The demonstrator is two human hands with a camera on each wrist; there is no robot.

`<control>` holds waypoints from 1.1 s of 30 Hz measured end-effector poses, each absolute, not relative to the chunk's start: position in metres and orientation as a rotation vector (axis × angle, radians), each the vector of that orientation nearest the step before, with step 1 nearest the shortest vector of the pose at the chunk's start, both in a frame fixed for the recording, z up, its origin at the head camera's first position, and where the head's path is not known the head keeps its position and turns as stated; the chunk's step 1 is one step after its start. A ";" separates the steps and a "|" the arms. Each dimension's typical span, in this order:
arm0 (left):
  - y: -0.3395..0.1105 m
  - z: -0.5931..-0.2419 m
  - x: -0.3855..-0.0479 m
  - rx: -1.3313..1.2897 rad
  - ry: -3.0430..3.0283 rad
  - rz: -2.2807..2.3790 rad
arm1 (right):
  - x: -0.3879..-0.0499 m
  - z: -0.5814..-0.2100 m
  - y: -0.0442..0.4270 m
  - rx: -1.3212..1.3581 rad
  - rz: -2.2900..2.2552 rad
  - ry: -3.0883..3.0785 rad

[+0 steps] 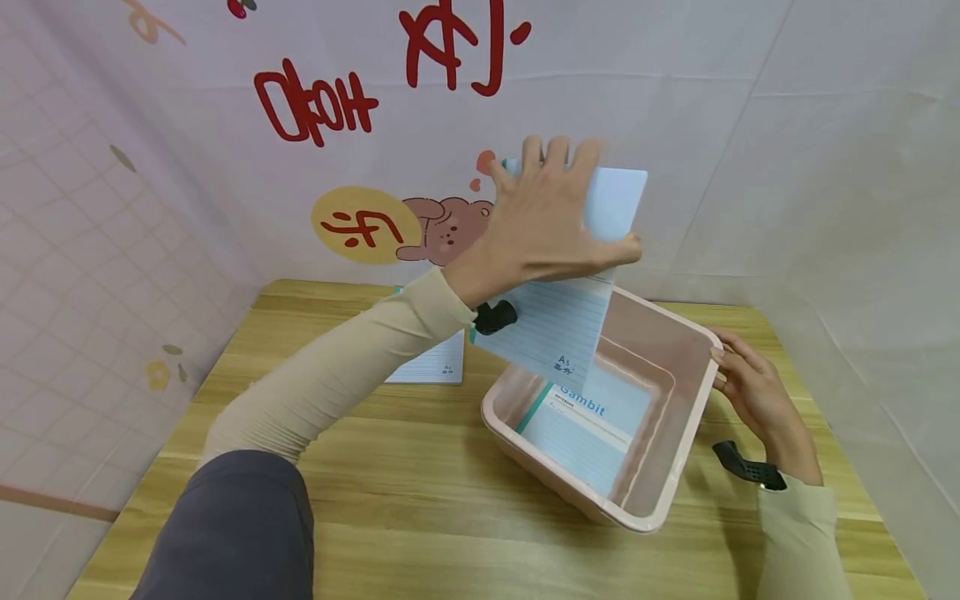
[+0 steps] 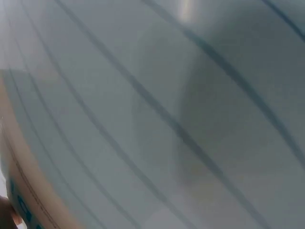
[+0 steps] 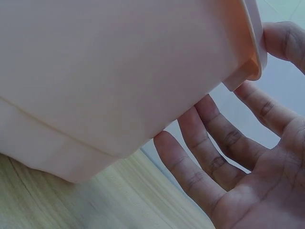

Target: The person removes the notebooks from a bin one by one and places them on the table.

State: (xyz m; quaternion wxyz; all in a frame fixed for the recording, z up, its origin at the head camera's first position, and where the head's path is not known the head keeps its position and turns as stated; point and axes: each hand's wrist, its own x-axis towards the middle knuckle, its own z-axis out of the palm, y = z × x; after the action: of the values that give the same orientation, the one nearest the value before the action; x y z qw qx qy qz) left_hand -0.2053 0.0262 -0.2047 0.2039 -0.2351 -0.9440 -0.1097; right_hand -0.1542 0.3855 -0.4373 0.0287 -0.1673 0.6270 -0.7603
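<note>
Pale pink, the bin (image 1: 651, 333) rests on the wood-grained counter (image 1: 390, 500), an inner notebook (image 1: 581, 450) lying inside it. Your left hand (image 1: 543, 217) grips a lined notebook (image 1: 558, 325) above the bin, thumb at its side edge. Your right hand (image 1: 757, 392) holds the bin's rim. Another notebook (image 1: 431, 362) lies on the counter, partly hidden behind your left sleeve (image 1: 337, 383).
</note>
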 end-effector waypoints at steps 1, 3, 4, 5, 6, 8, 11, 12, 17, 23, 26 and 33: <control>0.020 -0.207 -0.208 -0.646 -2.633 -0.310 | -0.155 -0.437 0.386 -0.518 -2.343 1.940; 0.008 -0.212 -0.212 -0.629 -2.635 -0.305 | -0.155 -0.438 0.386 -0.522 -2.343 1.936; 0.002 -0.215 -0.214 -0.621 -2.639 -0.302 | -0.155 -0.438 0.386 -0.524 -2.343 1.937; -0.005 -0.219 -0.217 -0.616 -2.639 -0.302 | -0.155 -0.438 0.386 -0.525 -2.344 1.935; -0.011 -0.223 -0.219 -0.609 -2.642 -0.301 | -0.155 -0.439 0.386 -0.526 -2.344 1.937; -0.024 -0.230 -0.224 -0.595 -2.645 -0.308 | -0.156 -0.439 0.386 -0.528 -2.337 1.944; -0.043 -0.243 -0.231 -0.575 -2.630 -0.331 | -0.155 -0.439 0.386 -0.529 -2.335 1.951; -0.049 -0.247 -0.234 -0.566 -2.628 -0.339 | -0.155 -0.439 0.386 -0.530 -2.338 1.949; -0.079 -0.265 -0.246 -0.505 -2.621 -0.334 | -0.155 -0.440 0.386 -0.530 -2.358 1.932; -0.114 -0.282 -0.258 -0.419 -2.645 -0.280 | -0.156 -0.442 0.387 -0.530 -2.358 1.933; -0.131 -0.292 -0.263 -0.387 -2.665 -0.276 | -0.156 -0.442 0.387 -0.529 -2.355 1.939; -0.171 -0.315 -0.271 -0.252 -2.775 -0.227 | -0.157 -0.442 0.387 -0.529 -2.356 1.941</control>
State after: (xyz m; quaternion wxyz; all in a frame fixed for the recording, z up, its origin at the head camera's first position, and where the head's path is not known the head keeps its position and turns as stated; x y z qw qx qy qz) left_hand -0.2711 -0.1708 -0.3148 0.1720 -0.0887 -0.9778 -0.0800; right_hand -0.1571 0.3870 -0.4416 0.0218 -0.1706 0.6265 -0.7602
